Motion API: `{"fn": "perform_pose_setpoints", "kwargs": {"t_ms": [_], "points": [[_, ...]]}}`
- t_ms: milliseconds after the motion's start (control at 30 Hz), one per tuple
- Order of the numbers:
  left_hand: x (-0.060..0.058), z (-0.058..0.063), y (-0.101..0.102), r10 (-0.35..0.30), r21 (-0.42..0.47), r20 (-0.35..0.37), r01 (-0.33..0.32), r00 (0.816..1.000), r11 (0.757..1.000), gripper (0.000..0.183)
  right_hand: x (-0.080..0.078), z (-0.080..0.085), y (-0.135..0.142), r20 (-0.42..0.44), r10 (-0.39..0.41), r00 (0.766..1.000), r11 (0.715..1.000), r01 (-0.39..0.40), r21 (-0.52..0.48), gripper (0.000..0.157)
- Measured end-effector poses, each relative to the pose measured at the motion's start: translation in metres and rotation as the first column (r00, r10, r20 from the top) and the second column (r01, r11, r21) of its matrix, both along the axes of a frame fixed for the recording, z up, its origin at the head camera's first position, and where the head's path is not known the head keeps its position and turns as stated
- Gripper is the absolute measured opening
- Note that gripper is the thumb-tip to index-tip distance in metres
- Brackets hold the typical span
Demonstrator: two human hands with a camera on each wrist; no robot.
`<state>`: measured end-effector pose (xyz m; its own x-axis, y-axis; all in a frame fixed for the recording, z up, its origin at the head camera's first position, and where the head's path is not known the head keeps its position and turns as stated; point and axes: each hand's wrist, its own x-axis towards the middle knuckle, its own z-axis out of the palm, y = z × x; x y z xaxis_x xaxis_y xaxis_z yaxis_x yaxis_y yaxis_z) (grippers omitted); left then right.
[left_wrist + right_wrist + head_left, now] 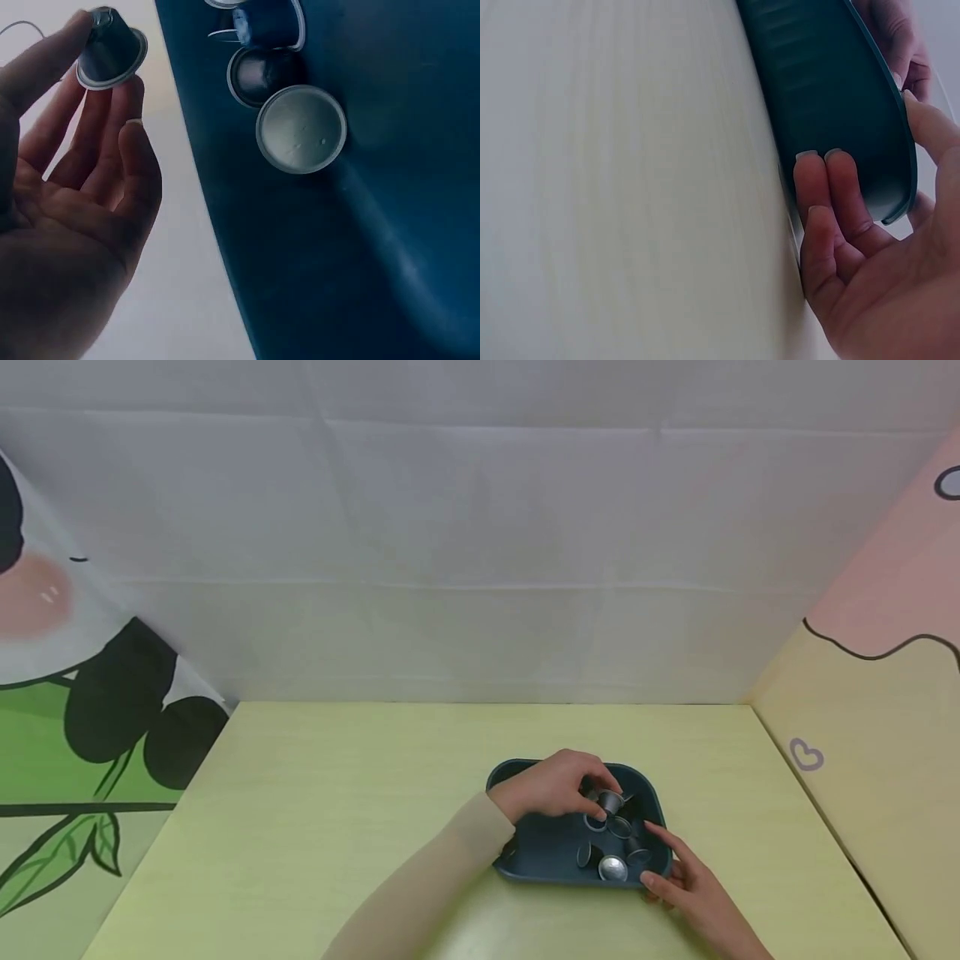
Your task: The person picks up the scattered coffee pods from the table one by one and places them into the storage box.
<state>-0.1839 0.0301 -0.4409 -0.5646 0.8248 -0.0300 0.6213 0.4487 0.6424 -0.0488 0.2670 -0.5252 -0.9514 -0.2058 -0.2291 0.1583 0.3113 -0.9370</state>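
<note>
Between thumb and fingers, my left hand [561, 785] pinches a dark coffee capsule [111, 54] with a pale rim, held above the tray. The dark blue tray [540, 852] rests on the table, and several more coffee capsules lie in its right half. One of these turns its round silver lid [301, 129] upward in the left wrist view; others lie tipped on their sides. At the tray's front right corner, my right hand [693, 893] grips the edge. Its fingertips [841, 169] press the outer wall, while the thumb is at the rim.
A pale yellow table [337, 793] spreads around the tray. Behind it stands a creased white backdrop [480, 552]. Printed panels flank both sides, with a green leaf drawing [67, 852] on the left and a small purple heart [806, 755] on the right.
</note>
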Motion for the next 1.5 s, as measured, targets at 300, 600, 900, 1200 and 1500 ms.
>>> {"fn": "perform_pose_setpoints", "kwargs": {"t_ms": [300, 600, 900, 1200, 1500], "points": [[0.001, -0.019, 0.01, -0.057, -0.086, 0.014, 0.058, 0.998, 0.995, 0.034, -0.001, 0.001, 0.0, 0.01, 0.0, 1.0, 1.0, 0.0, -0.015, 0.066], [0.005, -0.034, 0.019, -0.07, -0.18, -0.058, 0.059, 0.996, 0.982, 0.033, 0.0, -0.001, 0.0, 0.01, -0.008, 1.0, 1.0, 0.009, -0.013, 0.065], [0.007, -0.037, 0.024, -0.072, -0.211, -0.048, 0.06, 0.996, 0.976, 0.036, 0.0, -0.002, 0.002, -0.014, 0.003, 1.0, 1.0, -0.003, -0.022, 0.065], [0.008, -0.039, 0.022, -0.078, -0.197, -0.034, 0.07, 0.996, 0.978, 0.035, 0.002, -0.002, 0.0, -0.017, 0.0, 1.0, 1.0, 0.0, -0.017, 0.066], [0.007, -0.031, 0.016, -0.053, -0.076, 0.033, 0.056, 0.998, 0.996, 0.033, 0.0, 0.001, -0.002, 0.042, -0.041, 0.998, 0.998, 0.038, 0.058, 0.067]]}}
